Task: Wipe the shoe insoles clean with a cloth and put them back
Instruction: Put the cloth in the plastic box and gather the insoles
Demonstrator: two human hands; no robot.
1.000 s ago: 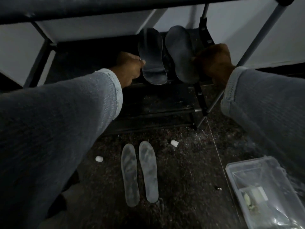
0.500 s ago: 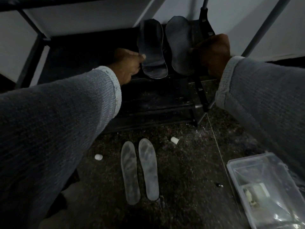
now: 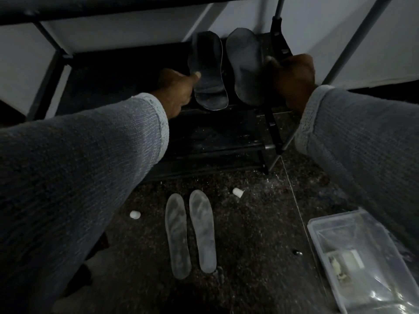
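Your left hand (image 3: 175, 89) reaches into the upper middle of the frame, its thumb pressed on the left edge of the left dark insole (image 3: 207, 71), fingers curled under it so it looks clamped on that insole. Your right hand (image 3: 293, 79) sits in the upper right, closed around the right edge of the right dark insole (image 3: 246, 64); the fingers are blurred, so you cannot tell exactly how they wrap. Both dark insoles stand tilted, side by side on a shelf of the shoe rack (image 3: 215, 137), heels toward you and toes leaning back near the pale wall (image 3: 127, 30). Grey knit sleeves (image 3: 79, 159) cover both your arms. Lower in the middle of the frame, two pale insoles (image 3: 190, 232) lie flat on the dark speckled floor (image 3: 254, 245), side by side and almost touching. A small white cap (image 3: 135, 215) lies to their left and another white cap (image 3: 237, 192) to their upper right. A clear plastic box (image 3: 322, 227) sits at the lower right, well apart from the pale insoles.
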